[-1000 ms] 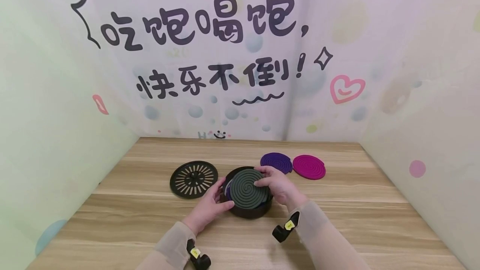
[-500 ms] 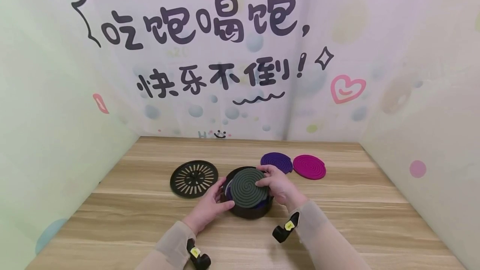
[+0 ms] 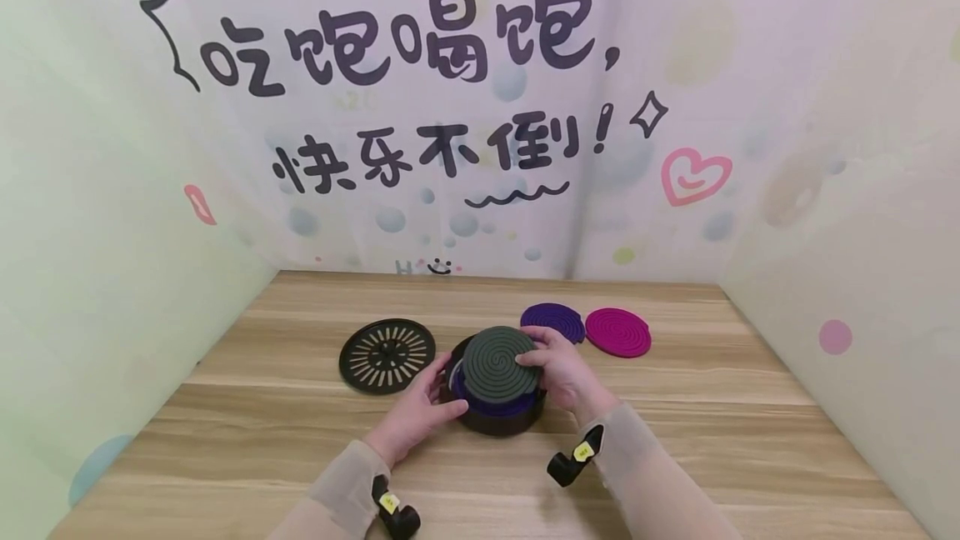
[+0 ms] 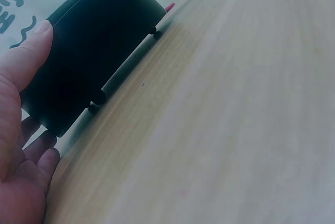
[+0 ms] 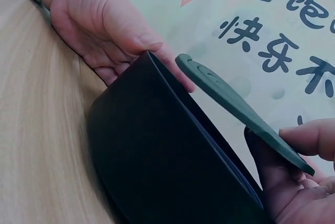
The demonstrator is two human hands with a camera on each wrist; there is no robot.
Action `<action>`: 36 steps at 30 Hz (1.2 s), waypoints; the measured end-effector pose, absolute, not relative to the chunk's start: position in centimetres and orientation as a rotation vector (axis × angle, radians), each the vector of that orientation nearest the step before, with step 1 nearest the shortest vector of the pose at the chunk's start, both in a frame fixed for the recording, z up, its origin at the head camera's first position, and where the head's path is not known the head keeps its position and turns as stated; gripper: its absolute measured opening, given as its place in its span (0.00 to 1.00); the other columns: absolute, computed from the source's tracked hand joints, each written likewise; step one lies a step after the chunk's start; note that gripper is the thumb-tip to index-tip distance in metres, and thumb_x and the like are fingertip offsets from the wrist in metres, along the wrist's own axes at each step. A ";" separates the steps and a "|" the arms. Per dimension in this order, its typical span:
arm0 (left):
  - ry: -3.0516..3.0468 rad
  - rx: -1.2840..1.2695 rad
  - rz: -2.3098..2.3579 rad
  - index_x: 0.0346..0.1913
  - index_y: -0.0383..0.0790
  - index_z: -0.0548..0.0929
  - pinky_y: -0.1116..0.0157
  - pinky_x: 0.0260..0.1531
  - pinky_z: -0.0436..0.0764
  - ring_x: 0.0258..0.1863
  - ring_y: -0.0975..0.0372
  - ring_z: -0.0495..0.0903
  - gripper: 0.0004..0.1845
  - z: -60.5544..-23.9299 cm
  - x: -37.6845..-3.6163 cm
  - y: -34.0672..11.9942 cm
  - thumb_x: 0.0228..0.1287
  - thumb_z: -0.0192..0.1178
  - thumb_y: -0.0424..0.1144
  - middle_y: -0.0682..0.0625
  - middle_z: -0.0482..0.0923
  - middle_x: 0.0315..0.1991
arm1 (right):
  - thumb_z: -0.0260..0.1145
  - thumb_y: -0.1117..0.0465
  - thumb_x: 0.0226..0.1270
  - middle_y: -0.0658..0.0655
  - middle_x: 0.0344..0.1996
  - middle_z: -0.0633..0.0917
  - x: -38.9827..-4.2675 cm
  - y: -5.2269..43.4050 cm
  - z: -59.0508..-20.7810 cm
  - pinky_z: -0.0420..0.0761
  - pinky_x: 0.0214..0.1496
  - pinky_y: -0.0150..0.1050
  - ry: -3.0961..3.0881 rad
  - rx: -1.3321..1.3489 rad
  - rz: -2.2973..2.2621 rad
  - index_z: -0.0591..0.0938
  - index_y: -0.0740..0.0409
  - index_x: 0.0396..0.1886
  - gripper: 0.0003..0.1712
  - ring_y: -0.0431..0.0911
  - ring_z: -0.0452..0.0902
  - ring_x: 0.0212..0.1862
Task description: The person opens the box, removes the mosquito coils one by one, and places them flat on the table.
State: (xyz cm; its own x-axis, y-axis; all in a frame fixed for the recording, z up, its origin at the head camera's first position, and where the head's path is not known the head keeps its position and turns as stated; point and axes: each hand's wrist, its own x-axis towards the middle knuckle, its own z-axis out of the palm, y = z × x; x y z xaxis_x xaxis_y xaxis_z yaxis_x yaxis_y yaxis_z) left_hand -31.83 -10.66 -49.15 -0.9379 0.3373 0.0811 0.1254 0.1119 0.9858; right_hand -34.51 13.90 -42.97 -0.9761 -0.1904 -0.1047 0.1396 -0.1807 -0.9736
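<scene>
My right hand pinches a dark green spiral mosquito coil between thumb and fingers. In the right wrist view the coil is tilted, raised off the rim of a round black mosquito coil holder. My left hand grips the holder's left side. In the left wrist view, the thumb is on the upper edge of the holder and the fingers reach under its lower edge. A dark blue coil lies inside the holder, partly covered by the green one.
A black slotted lid lies left of the holder on the wooden table. Behind my right hand are a purple coil and a magenta coil, side by side. A printed cloth hangs behind the table.
My right hand has lifted the green coil slightly up and away, showing more of the blue coil beneath. The left hand stays on the holder.
</scene>
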 end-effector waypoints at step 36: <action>2.231 0.487 1.939 0.75 0.37 0.51 0.48 0.67 0.58 0.70 0.42 0.55 0.47 -48.7 -31.6 -10.6 0.58 0.69 0.39 0.34 0.51 0.73 | 0.51 0.80 0.67 0.50 0.40 0.79 -36.6 24.5 -42.2 0.83 0.42 0.33 1.598 0.161 -2.676 0.65 0.61 0.55 0.20 0.39 0.80 0.40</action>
